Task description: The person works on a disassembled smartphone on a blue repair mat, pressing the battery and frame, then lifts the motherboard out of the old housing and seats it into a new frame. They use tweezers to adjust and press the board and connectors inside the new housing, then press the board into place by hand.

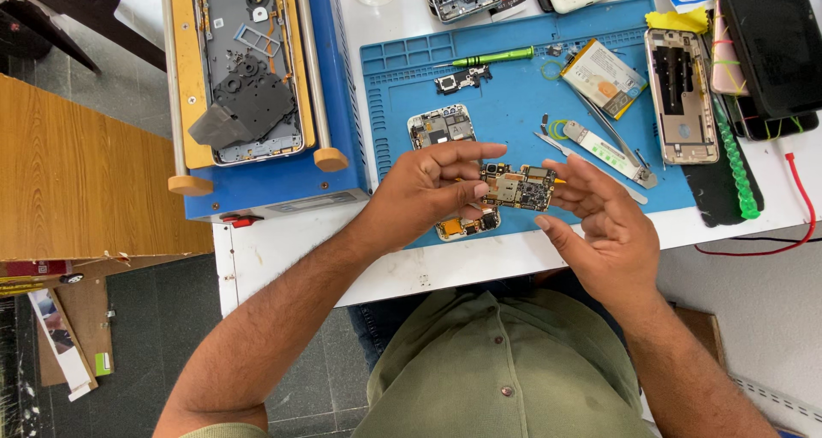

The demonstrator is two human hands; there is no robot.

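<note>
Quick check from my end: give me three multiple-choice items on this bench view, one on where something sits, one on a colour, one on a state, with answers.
1. Where is the circuit board?
A. Held between both hands above the mat
B. Lying on the wooden table
C. Inside the blue machine

2. What colour is the screwdriver on the mat?
A. Red
B. Green
C. Black

3. How is the right hand?
A. Clenched in a fist
B. Flat on the mat
C. Open, fingers spread, fingertips at the board's edge

Answers: 1 A, the left hand pinches the board and the right meets it; 2 B, its handle is bright green; 3 C, its fingers are spread apart.
</note>
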